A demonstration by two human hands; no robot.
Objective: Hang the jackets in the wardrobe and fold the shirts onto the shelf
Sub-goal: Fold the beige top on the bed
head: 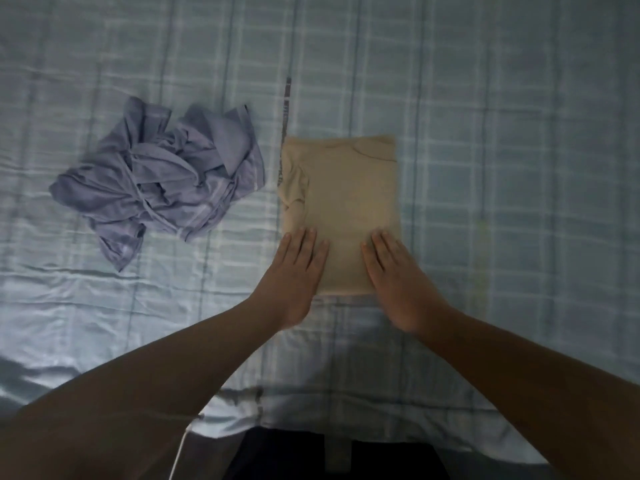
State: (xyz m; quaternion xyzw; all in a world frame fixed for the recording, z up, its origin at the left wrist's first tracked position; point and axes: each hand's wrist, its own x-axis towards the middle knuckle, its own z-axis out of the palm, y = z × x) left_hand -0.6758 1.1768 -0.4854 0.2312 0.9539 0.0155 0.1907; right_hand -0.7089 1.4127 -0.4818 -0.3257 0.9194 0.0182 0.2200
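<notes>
A beige shirt lies folded into a neat rectangle on the bed, just right of centre. My left hand lies flat on its near left corner, fingers straight. My right hand lies flat on its near right corner, fingers straight too. To the left, apart from both hands, a grey-blue shirt sits in a crumpled heap.
The bed is covered by a light blue checked sheet that fills the view. Its near edge runs along the bottom, where dark clothing of the person shows. No wardrobe or shelf is in view.
</notes>
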